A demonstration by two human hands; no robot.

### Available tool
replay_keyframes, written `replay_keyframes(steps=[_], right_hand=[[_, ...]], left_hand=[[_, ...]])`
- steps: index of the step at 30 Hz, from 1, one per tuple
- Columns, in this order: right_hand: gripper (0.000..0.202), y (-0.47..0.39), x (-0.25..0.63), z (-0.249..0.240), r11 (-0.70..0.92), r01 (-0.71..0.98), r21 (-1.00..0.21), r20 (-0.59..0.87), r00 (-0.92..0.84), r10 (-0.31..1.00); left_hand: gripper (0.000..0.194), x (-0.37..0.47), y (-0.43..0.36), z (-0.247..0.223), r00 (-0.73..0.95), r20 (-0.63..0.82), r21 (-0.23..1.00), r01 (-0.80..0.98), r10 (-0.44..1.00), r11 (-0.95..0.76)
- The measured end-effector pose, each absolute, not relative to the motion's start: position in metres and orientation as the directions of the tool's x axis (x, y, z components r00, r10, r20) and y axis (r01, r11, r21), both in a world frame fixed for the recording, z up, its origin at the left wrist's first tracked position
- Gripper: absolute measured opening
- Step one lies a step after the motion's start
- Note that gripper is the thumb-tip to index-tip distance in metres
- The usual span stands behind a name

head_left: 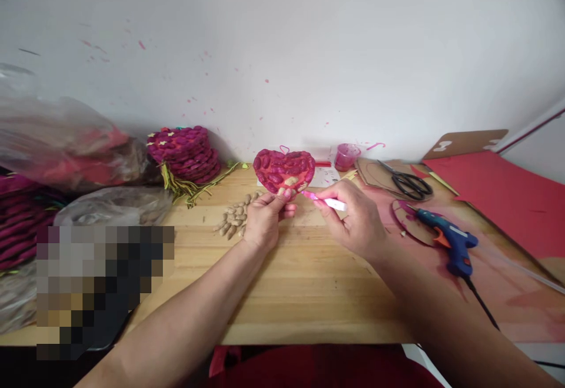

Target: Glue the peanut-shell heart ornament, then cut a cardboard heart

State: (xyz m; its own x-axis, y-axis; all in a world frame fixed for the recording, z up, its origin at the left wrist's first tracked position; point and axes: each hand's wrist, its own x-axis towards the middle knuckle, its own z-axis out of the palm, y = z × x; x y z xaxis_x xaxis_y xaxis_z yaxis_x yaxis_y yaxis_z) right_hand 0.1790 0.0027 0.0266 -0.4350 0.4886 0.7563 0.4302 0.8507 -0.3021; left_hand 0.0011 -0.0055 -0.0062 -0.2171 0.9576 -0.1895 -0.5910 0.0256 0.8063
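My left hand is closed on the lower edge of a heart-shaped ornament, held upright above the table. Magenta-painted peanuts cover most of its red face, while a few near the bottom show bare tan shell. A pink loop sticks up from the top. In my right hand is a white-handled paintbrush, its pink tip close to the heart's lower right edge; I cannot tell if it touches. Unpainted peanuts lie in a loose pile left of my left hand.
A cup of pink paint stands by the wall. Rightward are scissors, a blue glue gun with its cord, and red sheets. Stacked magenta hearts with yellow-green strings and plastic bags occupy the left.
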Motion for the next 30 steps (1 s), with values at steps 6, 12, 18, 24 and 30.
replay_keyframes(steps=[6, 12, 18, 24, 30], right_hand=[[0.011, 0.002, 0.1761, 0.025, 0.848, 0.424, -0.317, 0.734, -0.457, 0.503], [0.013, 0.0022, 0.1748, 0.023, 0.848, 0.44, -0.296, 0.757, -0.433, 0.489], [0.013, 0.0021, 0.1744, 0.0212, 0.846, 0.438, -0.303, 0.746, -0.444, 0.497], [0.016, 0.0027, 0.176, 0.0209, 0.864, 0.424, -0.273, 0.748, -0.471, 0.468], [0.021, 0.0023, 0.1796, 0.0244, 0.856, 0.435, -0.279, 0.785, -0.41, 0.465]], left_hand=[[0.035, 0.0009, -0.0058, -0.0051, -0.183, -0.235, 0.772, -0.632, 0.955, 0.068], [0.025, 0.002, -0.0058, -0.0039, -0.167, -0.223, 0.753, -0.655, 0.96, 0.061], [0.027, 0.0018, -0.0048, -0.0056, -0.163, -0.233, 0.739, -0.67, 0.959, 0.066], [0.019, 0.0017, -0.0048, -0.0023, -0.181, -0.283, 0.746, -0.659, 0.942, 0.097], [0.014, 0.0005, -0.0038, -0.0041, -0.202, -0.273, 0.73, -0.681, 0.94, 0.066]])
